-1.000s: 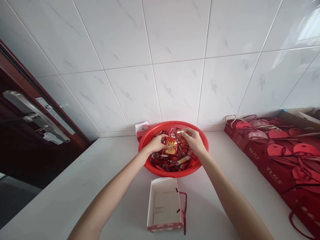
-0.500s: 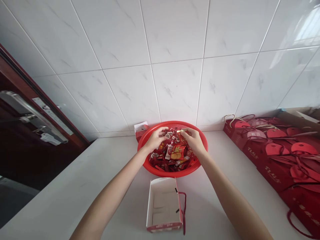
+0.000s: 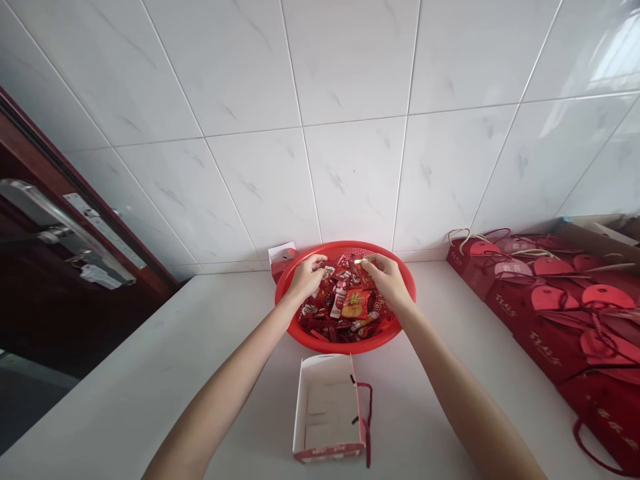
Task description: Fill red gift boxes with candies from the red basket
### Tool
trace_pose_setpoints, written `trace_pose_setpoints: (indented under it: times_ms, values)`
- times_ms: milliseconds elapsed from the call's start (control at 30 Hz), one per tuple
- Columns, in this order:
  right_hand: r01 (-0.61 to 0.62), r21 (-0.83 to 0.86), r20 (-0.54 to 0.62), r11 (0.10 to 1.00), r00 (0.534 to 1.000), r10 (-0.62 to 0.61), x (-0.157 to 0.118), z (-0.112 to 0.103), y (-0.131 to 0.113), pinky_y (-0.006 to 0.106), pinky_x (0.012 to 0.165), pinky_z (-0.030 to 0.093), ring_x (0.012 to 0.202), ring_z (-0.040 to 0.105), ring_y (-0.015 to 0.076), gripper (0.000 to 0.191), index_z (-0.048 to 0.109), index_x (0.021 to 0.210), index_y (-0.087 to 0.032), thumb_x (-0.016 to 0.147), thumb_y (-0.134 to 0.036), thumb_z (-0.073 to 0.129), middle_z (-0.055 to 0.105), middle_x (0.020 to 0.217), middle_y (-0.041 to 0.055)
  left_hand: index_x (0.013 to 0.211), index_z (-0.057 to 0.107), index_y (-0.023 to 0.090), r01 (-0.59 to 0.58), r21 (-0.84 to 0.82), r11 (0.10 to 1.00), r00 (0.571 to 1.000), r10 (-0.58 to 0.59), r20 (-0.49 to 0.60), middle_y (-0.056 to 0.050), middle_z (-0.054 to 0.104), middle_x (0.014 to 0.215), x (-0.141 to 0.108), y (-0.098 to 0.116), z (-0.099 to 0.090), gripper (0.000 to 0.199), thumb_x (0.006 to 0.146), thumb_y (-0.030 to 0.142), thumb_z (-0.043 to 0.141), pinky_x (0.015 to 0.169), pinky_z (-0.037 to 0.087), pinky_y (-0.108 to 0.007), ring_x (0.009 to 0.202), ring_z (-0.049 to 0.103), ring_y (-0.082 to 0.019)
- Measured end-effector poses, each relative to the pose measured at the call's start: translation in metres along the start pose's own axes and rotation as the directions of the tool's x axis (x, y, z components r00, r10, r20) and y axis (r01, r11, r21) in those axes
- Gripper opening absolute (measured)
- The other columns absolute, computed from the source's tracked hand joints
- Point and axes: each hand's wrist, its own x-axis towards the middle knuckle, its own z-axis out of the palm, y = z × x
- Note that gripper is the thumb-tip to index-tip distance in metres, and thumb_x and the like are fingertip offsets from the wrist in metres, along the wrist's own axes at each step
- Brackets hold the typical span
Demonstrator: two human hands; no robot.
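Note:
A round red plastic basket [image 3: 345, 347] holds many small wrapped sweets, mostly red. At its left side, my left hand [image 3: 306, 277] is closed in a pinch on a red-and-white wrapped candy [image 3: 328, 272]. My right hand [image 3: 389, 279] grips the gold-edged top of a red packet [image 3: 365, 275] at the basket's right side. Between the hands lie a red packet with a yellow-orange picture [image 3: 355, 303] and a white-and-red candy [image 3: 338, 301]. In front of the basket stands an open white-lined box [image 3: 327, 407] with a dark red cord handle [image 3: 369, 420]; no sweets show inside it.
Rows of red gift bags [image 3: 530, 333] with cord handles fill the right side of the white counter [image 3: 235, 373]. Behind the basket's left edge is a small red-and-white box [image 3: 281, 257]. A tiled wall [image 3: 350, 180] rises behind; a dark red door [image 3: 65, 247] is at left.
My left hand has moved slightly left, and its fingers have closed on a candy. My right hand stays at nearly the same place with the red packet. The open box has not moved.

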Motion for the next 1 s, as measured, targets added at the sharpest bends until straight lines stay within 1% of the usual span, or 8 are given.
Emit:
trace_pose_setpoints:
  times_ms: [67,133,267,333,533,767,867,1000]
  values:
    - [-0.001,-0.005,-0.004,1.000,1.000,0.001,0.000,0.000,0.001,0.031,0.069,0.045,0.076,0.059,0.0188,0.024,0.064,0.079,-0.019,0.078,-0.043,0.062,0.067,0.081,0.0031,0.115,0.070,0.020,0.007,0.083,0.997,1.000,-0.006,-0.021,-0.006,0.074,0.118,0.000,0.000,-0.003,0.044,0.080,0.002,0.050,0.095,0.053,-0.030,0.108,0.069,-0.020]
    - [0.001,-0.011,-0.006,1.000,1.000,-0.001,0.000,0.000,0.002,0.031,0.070,0.045,0.076,0.060,0.0187,0.024,0.064,0.079,-0.019,0.078,-0.043,0.061,0.068,0.081,0.0030,0.108,0.072,0.021,-0.006,0.129,0.992,1.000,0.006,0.001,-0.004,0.073,0.119,-0.001,0.000,-0.004,0.042,0.079,0.001,0.050,0.096,0.052,-0.028,0.108,0.068,-0.019]
    - [0.009,-0.027,-0.020,1.000,1.000,-0.010,0.002,0.001,0.004,0.031,0.071,0.047,0.077,0.061,0.0190,0.023,0.064,0.079,-0.019,0.078,-0.042,0.061,0.068,0.081,0.0031,0.076,0.074,0.021,-0.023,0.231,0.973,0.982,-0.020,0.186,-0.002,0.077,0.085,-0.004,-0.005,0.000,0.025,0.069,0.003,0.059,0.074,0.053,-0.025,0.081,0.071,-0.019]
    - [0.017,-0.036,-0.025,0.999,1.000,-0.018,0.002,0.000,0.004,0.031,0.071,0.047,0.077,0.060,0.0192,0.023,0.065,0.079,-0.019,0.078,-0.041,0.061,0.068,0.080,0.0030,0.064,0.070,0.021,-0.033,0.269,0.963,0.962,-0.042,0.269,-0.002,0.074,0.073,-0.005,-0.010,0.003,0.021,0.060,0.002,0.064,0.067,0.051,-0.025,0.076,0.070,-0.021]
    - [0.014,-0.040,-0.017,0.999,1.000,-0.014,0.003,0.000,0.006,0.032,0.072,0.047,0.076,0.061,0.0198,0.024,0.065,0.080,-0.020,0.079,-0.043,0.062,0.069,0.079,0.0031,0.073,0.065,0.022,-0.054,0.289,0.956,0.947,-0.043,0.319,-0.003,0.069,0.073,-0.001,-0.022,0.009,0.027,0.052,0.006,0.069,0.065,0.048,-0.028,0.078,0.068,-0.026]
    - [0.013,-0.043,-0.014,0.999,1.000,-0.014,0.002,0.000,0.005,0.033,0.075,0.048,0.080,0.062,0.0210,0.023,0.066,0.082,-0.019,0.078,-0.041,0.061,0.070,0.084,0.0045,0.067,0.048,0.022,-0.014,0.216,0.976,0.953,-0.053,0.298,0.003,0.058,0.064,0.003,-0.025,0.014,0.037,0.046,0.009,0.076,0.048,0.038,-0.023,0.057,0.059,-0.018]
    - [0.014,-0.043,-0.014,0.999,1.000,-0.015,0.002,0.000,0.004,0.033,0.074,0.048,0.078,0.062,0.0204,0.022,0.066,0.081,-0.019,0.079,-0.041,0.061,0.070,0.084,0.0042,0.071,0.050,0.022,-0.005,0.162,0.987,0.956,-0.043,0.289,0.006,0.055,0.061,0.002,-0.024,0.014,0.039,0.046,0.005,0.074,0.046,0.036,-0.022,0.053,0.056,-0.016]
    - [0.020,-0.027,-0.018,0.999,1.000,-0.020,0.002,0.001,0.003,0.033,0.073,0.048,0.079,0.062,0.0210,0.022,0.066,0.081,-0.019,0.078,-0.039,0.061,0.071,0.085,0.0051,0.086,0.056,0.022,-0.012,0.053,0.999,0.969,-0.001,0.247,0.007,0.054,0.059,0.002,-0.020,0.011,0.040,0.055,0.001,0.068,0.052,0.040,-0.023,0.059,0.059,-0.017]
